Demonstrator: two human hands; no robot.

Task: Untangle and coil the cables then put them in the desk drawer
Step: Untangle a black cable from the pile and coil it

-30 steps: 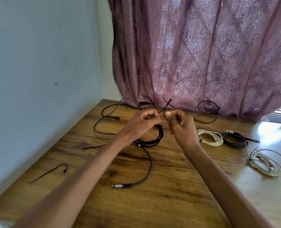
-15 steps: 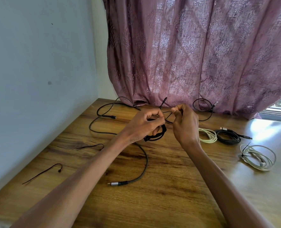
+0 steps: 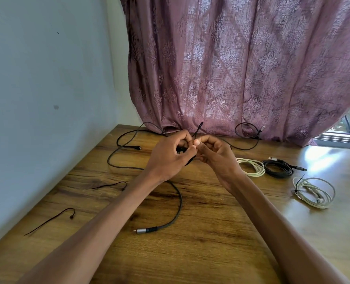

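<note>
**Over the far half of the desk, two hands work a black coil**

Above the far middle of the wooden desk (image 3: 211,232), both hands are raised and pressed close together. The left hand (image 3: 168,158) has its fingers curled round a small black coil (image 3: 190,159), most of which is hidden behind the knuckles. The right hand (image 3: 217,154) pinches a thin black tie strand (image 3: 198,129) between thumb and fingertips; its loose end sticks up just in front of the curtain (image 3: 241,68). Which strand goes where inside the two grips I cannot tell.

From under the left hand a black braided cable (image 3: 179,203) drops to the tabletop and curves toward the near edge, ending in a silver plug (image 3: 141,230). Another stretch of black cable (image 3: 127,140) loops across the far left corner, close to the wall (image 3: 47,78).

Toward the right edge lie three bundles already wound: a cream coil (image 3: 252,167), a black coil (image 3: 278,170) touching or just beside it, and, nearer and well apart, a pale grey coil (image 3: 315,191) bound with a dark tie. A loose black loop (image 3: 248,132) sits at the far edge against the curtain hem.

Along the left edge rest two thin black ties, one (image 3: 112,184) farther, one (image 3: 53,220) nearer.
</note>
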